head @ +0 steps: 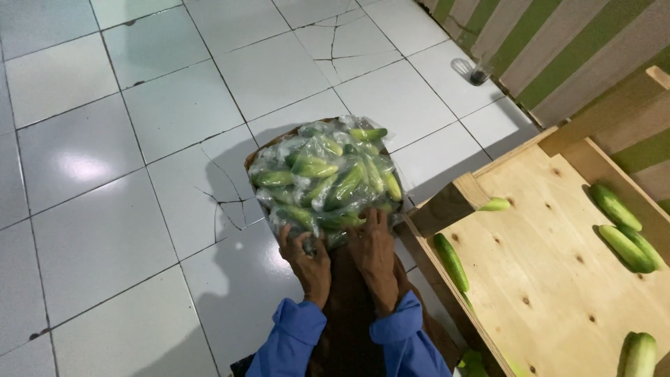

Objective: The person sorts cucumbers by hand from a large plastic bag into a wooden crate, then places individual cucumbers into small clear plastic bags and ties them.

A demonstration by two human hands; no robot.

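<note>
Both hands, left hand (307,262) and right hand (373,255), grip clear bag (324,178) of cucumbers; fingers curl into plastic; box beneath mostly hidden.

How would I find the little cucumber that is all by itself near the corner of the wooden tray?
Start at the big pale wooden tray on the right, beside the white tiled floor. Go to its top-left corner, where a thick wooden corner block stands. The short pale green cucumber lies right against that block, smaller and lighter than the long dark green cucumber lower along the tray's left edge.
</note>
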